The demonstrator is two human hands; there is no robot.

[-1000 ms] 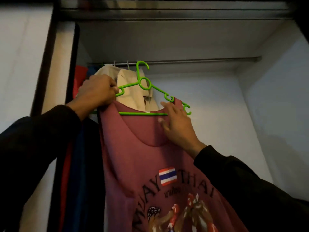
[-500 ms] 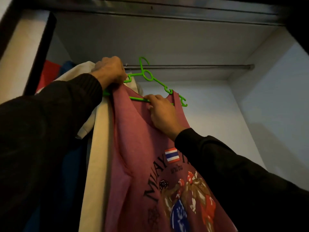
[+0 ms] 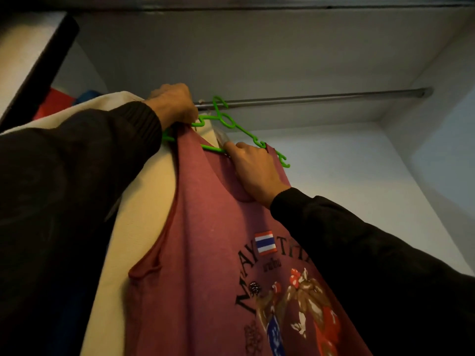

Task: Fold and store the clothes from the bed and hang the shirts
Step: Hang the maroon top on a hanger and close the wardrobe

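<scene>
Under our closet rod [image 3: 321,98], our left hand [image 3: 174,104] grips the green hanger [image 3: 226,119]; right hand [image 3: 253,168] pinches the maroon shirt [image 3: 205,227] neckline just below.

— Item one, worn on the arms?
— Long sleeves, both dark, near black, plain, no print or logo visible.
— Left sleeve [image 3: 77,181]?
— Ribbed knit cuff at the wrist, fabric loose above it.
— Right sleeve [image 3: 372,253]?
— Same dark cloth, cuff snug at the wrist.
— The left hand [image 3: 174,104] and right hand [image 3: 253,168]?
— Bare, no gloves, no rings or watch showing.
</scene>
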